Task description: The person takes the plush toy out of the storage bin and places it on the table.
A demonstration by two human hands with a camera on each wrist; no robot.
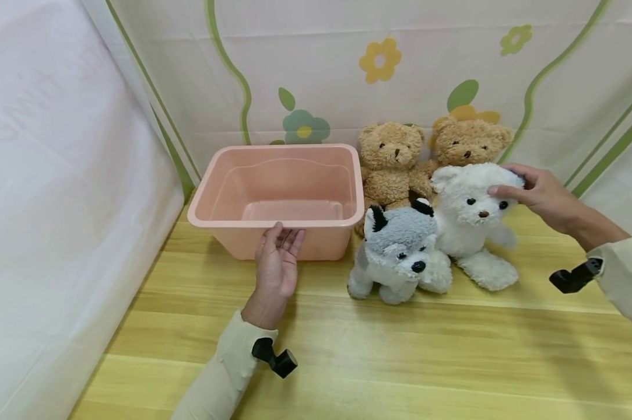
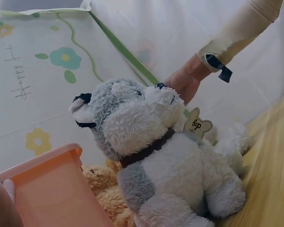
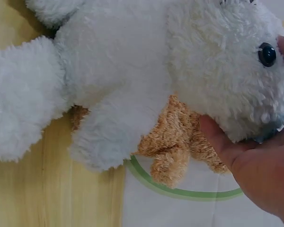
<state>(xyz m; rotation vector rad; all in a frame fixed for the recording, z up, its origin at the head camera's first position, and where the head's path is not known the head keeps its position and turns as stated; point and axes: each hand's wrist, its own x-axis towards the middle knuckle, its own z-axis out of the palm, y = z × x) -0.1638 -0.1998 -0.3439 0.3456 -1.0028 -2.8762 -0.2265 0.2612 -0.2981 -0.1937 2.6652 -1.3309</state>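
My left hand (image 1: 278,269) grips the front rim of a pink plastic bin (image 1: 281,185), palm turned up and fingertips under the lip. Inside, the bin holds nothing. To the right sits a white plush toy (image 1: 473,227) with dark eyes and a brown nose. My right hand (image 1: 549,198) holds its head from the side, thumb by the eye and fingers behind. In the right wrist view, the thumb and fingers (image 3: 222,142) press into the white fur. A grey and white plush husky (image 1: 400,251) stands between the bin and the white toy, wearing a dark collar and a tag (image 2: 197,125).
Two brown teddy bears, a left one (image 1: 395,157) and a right one (image 1: 468,143), sit behind the front toys against a flowered cloth (image 1: 305,70). A white cloth wall (image 1: 69,204) borders the wooden table (image 1: 347,361) on the left.
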